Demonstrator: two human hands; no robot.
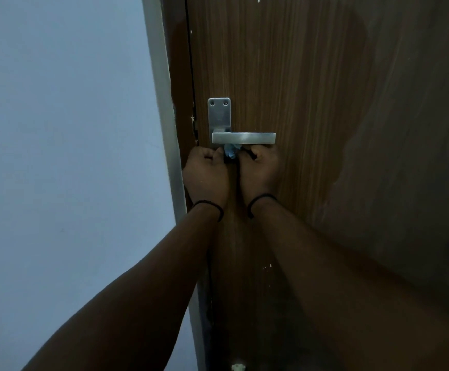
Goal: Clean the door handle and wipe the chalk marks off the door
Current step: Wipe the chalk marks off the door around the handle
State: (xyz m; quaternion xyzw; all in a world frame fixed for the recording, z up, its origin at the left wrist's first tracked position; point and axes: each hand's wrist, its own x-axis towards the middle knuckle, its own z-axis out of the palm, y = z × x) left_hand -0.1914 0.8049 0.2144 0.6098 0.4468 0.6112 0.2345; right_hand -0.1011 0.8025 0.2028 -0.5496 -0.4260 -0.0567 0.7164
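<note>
A silver lever door handle (243,138) on a metal backplate (219,113) is fixed to a brown wooden door (311,76). Just below the lever, my left hand (206,175) and my right hand (259,170) are both closed on a small blue cloth (230,151), which is bunched between them under the lever near the backplate. Most of the cloth is hidden by my fingers. Both wrists wear thin black bands. A few small white specks (267,266) show on the door lower down.
A pale blue-grey wall (62,156) fills the left side, with a light door frame (164,103) between it and the door. A darker patch (405,129) covers the door's right part. A small pale object (238,366) sits at the bottom edge.
</note>
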